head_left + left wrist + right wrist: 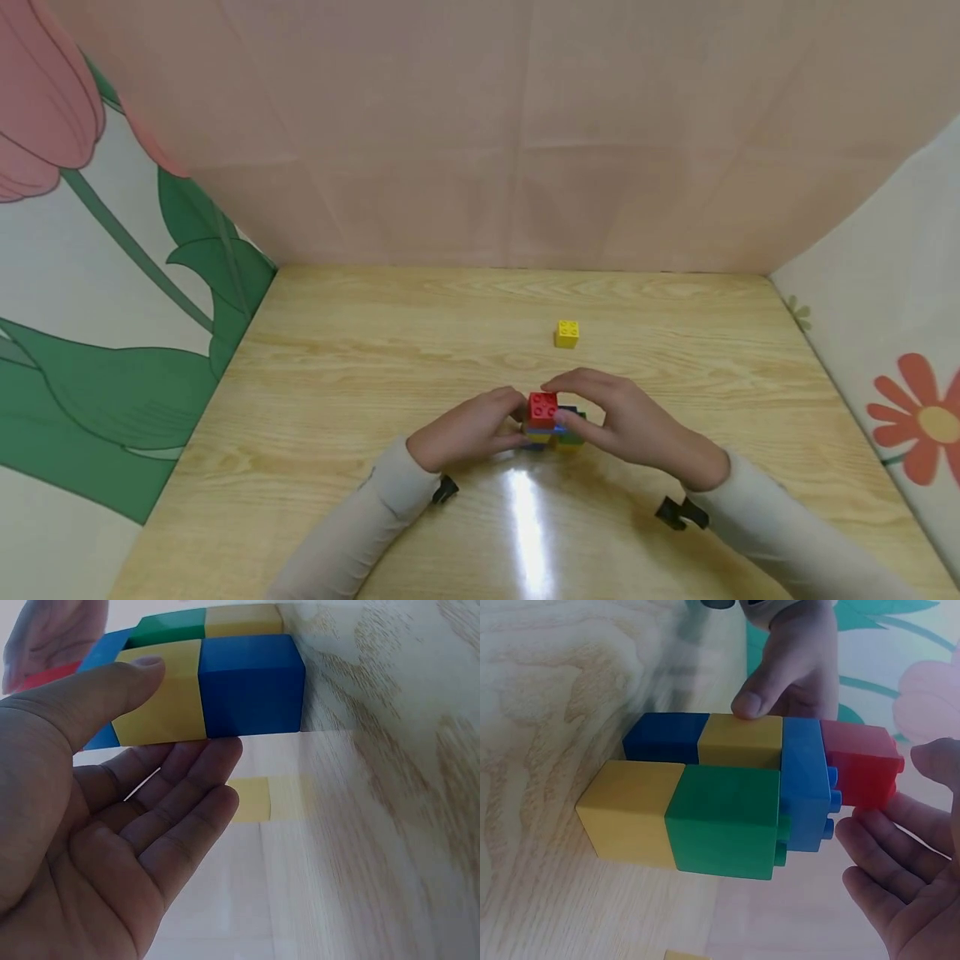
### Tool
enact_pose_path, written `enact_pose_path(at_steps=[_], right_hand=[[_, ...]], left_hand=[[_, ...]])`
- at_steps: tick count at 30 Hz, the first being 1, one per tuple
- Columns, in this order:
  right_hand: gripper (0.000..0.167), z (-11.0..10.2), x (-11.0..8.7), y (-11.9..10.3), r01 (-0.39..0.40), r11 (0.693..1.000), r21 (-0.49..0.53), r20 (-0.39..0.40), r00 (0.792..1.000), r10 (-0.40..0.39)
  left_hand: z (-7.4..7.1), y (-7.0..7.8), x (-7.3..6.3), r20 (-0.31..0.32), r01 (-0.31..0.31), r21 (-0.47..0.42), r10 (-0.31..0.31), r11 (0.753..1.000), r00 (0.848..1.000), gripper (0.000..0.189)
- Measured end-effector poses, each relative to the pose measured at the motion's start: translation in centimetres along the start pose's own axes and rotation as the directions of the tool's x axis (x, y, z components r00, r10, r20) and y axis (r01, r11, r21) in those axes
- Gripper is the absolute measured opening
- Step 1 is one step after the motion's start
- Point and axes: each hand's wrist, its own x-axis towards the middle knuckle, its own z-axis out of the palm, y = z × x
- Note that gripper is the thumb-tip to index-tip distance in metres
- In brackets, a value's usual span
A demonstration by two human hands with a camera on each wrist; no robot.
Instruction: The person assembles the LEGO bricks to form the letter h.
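Note:
A small stack of toy building bricks stands on the table between the hands. One column has a yellow brick [161, 701] over a dark blue brick [251, 694]. Beside it, a green brick [724, 821] sits on another yellow brick [630, 814]. A lighter blue brick [804, 787] lies across the top, and a red brick [543, 410] tops it at the left. The left hand [476, 429] grips the dark blue and yellow column, thumb on the yellow brick. The right hand [630, 421] has loosely bent fingers around the red brick, fingertips right at its side.
A loose yellow brick [567, 334] lies on the wooden table [375, 333] beyond the stack. A pinkish cloth [517, 150] hangs at the back, and flower-patterned panels [900, 333] flank the table. Dark straps [682, 513] hang at both wrists.

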Motion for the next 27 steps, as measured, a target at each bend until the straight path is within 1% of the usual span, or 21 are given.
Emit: enact_pose_path(at_steps=[9, 13, 21, 27], right_hand=[[0.036, -0.4, 0.2, 0.2, -0.026, 1.0, -0.009, -0.026, 0.999, 0.026], [0.035, -0.6, 0.3, 0.8, -0.037, 0.999, -0.006, -0.048, 0.998, 0.036], [0.032, -0.9, 1.0, 3.5, -0.131, 0.991, 0.01, -0.083, 0.988, 0.132], [0.032, -0.5, 1.5, 5.7, -0.183, 0.983, -0.015, -0.108, 0.978, 0.18]], left_hand=[[0.0, 0.1, 0.1, 0.014, 0.035, -0.008, -0.034, 0.999, 0.999, 0.031], [0.1, 0.1, 0.2, 0.019, 0.041, -0.003, -0.041, 0.999, 0.999, 0.032], [0.0, 0.2, 0.2, 0.029, 0.056, 0.011, -0.056, 0.998, 0.998, 0.031], [0.1, 0.1, 0.2, 0.028, 0.057, 0.022, -0.058, 0.998, 0.998, 0.031]])
